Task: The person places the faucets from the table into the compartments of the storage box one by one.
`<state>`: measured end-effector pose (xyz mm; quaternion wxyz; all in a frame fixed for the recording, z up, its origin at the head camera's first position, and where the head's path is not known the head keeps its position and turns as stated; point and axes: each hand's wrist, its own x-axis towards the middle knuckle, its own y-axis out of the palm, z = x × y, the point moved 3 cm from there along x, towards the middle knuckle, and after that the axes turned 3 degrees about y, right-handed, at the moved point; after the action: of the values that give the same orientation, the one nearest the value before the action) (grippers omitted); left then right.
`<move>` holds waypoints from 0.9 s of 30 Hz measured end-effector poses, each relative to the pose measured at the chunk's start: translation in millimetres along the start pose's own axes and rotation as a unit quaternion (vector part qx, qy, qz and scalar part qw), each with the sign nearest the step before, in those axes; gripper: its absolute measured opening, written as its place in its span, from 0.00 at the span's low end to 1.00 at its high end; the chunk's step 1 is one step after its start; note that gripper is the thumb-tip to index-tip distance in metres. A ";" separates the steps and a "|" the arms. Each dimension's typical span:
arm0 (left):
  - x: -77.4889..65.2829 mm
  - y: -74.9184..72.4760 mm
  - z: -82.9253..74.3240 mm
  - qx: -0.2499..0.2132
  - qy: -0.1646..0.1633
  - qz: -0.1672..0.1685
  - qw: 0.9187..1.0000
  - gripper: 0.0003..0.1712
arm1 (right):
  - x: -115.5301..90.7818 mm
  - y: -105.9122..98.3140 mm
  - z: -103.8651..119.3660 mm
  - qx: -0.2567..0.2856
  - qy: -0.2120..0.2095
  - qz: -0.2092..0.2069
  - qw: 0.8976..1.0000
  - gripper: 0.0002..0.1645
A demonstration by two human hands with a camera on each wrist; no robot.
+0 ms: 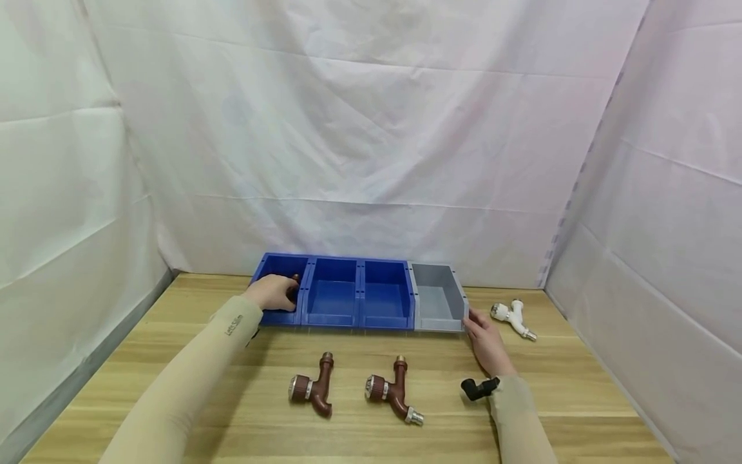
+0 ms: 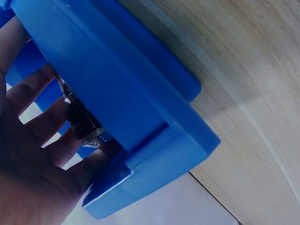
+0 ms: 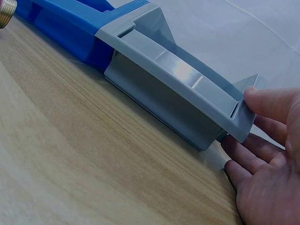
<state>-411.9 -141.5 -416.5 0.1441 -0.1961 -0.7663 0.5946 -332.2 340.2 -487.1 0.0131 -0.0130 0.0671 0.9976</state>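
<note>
My left hand (image 1: 271,293) reaches into the leftmost blue bin (image 1: 281,318) and grips a brown faucet, partly hidden by the fingers and the bin wall. In the left wrist view, the faucet's dark ribbed knob (image 2: 83,119) with a shiny cap shows beside the fingers (image 2: 44,126). At the right end of the row, my right hand (image 1: 485,341) holds the front corner of the grey bin (image 3: 159,103). Its thumb presses on the rim while the other fingers lie beneath. No contents show in the grey bin.
Two middle blue bins (image 1: 331,319) join the row. In front lie a brown faucet (image 1: 322,386) and another brown faucet with a metal nozzle (image 1: 397,392). A white faucet (image 1: 514,317) lies to the right; a black elbow-shaped piece (image 1: 478,388) is by the right wrist. White curtains (image 1: 371,129) surround the table.
</note>
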 end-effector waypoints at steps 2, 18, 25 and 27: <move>-0.6 1.1 0.7 0.000 -0.002 0.004 1.000 0.31 | -0.4 0.6 -0.5 -0.006 0.000 0.002 1.000 0.34; -4.2 0.4 -1.2 -0.002 0.008 0.007 1.000 0.25 | -5.5 3.3 0.2 0.001 -0.001 0.006 1.000 0.34; -5.9 1.8 -2.1 0.000 0.004 0.010 1.000 0.28 | -5.4 2.8 -0.1 0.004 0.004 0.003 1.000 0.35; -5.9 3.5 -1.5 0.000 -0.001 0.012 1.000 0.29 | -5.9 2.4 -0.3 0.004 0.005 0.003 1.000 0.35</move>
<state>-405.6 -142.3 -419.4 0.1358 -0.2048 -0.7638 0.5968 -326.4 337.6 -486.8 0.0096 -0.0181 0.0708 0.9973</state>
